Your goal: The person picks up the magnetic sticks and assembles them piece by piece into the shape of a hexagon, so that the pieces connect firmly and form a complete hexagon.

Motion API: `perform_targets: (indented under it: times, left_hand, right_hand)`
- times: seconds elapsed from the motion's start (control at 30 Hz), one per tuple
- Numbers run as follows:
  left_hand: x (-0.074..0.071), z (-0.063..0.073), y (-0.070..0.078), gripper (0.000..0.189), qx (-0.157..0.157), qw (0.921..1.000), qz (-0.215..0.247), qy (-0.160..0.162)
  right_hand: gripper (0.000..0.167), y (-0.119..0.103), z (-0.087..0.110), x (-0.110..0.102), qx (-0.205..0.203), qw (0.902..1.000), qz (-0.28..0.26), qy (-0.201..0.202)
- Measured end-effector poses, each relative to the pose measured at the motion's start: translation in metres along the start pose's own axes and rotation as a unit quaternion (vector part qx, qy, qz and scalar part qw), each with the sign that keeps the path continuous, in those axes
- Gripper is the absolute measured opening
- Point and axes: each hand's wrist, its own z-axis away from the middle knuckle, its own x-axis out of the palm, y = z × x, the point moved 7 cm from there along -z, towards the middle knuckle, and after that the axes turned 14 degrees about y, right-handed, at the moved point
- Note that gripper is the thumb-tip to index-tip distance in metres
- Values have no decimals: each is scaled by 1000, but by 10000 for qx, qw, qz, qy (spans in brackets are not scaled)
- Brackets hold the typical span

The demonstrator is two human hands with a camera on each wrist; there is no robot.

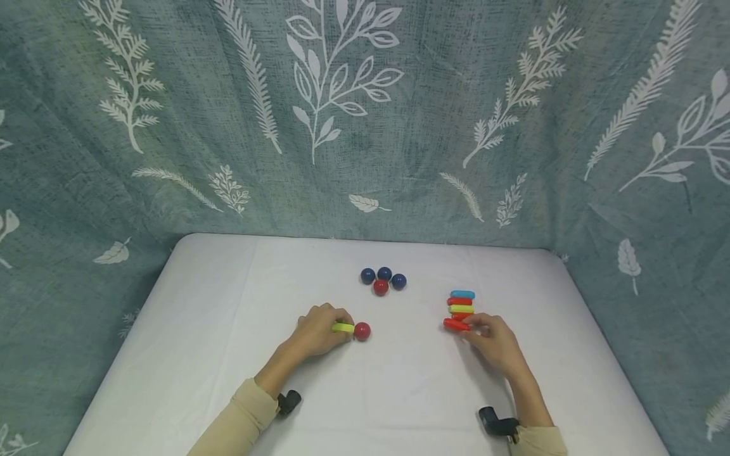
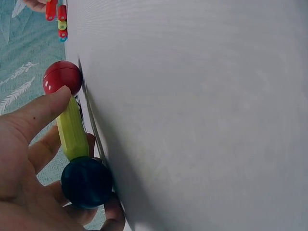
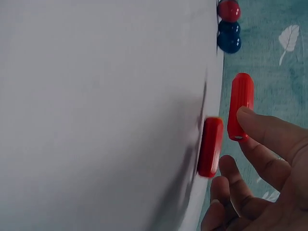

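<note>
My left hand (image 1: 322,330) holds a yellow-green ridged rod (image 2: 72,127) between thumb and fingers. A red ball (image 2: 62,78) is joined to one end, and a dark blue ball (image 2: 86,183) to the other. From the head view the blue ball is hidden by the hand. On the right, my right hand (image 1: 497,342) pinches a red rod (image 3: 241,103) by one end, raised off the table. Close below it another red rod (image 3: 210,147) lies on the cloth, at the near end of a short row of rods.
That row also has a blue rod (image 1: 462,294), a red rod (image 1: 459,301) and a yellow rod (image 1: 462,309). Toward the back middle sit three blue balls (image 1: 367,275) and a red ball (image 1: 381,287). A white cloth covers the table (image 1: 410,392); a green curtain (image 1: 422,126) hangs behind.
</note>
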Motion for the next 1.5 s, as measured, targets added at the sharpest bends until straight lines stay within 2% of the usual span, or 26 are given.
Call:
perform_targets:
  times: [0.33,0.67,1.2,1.5]
  left_hand:
    - [0,0,-1,15,-101,9999,32,-18]
    - [1,1,-2,15,-131,9999,27,-18]
    - [1,1,-1,16,-191,9998,-22,-4]
    - [1,1,0,16,-168,9999,-11,15]
  right_hand:
    - [22,-38,-3,29,-206,9989,-365,-216]
    - [17,-73,7,66,-362,9955,-646,-599]
    - [15,-90,15,92,-429,9911,-705,-1046]
    - [13,-94,16,100,-504,9901,-645,-1140]
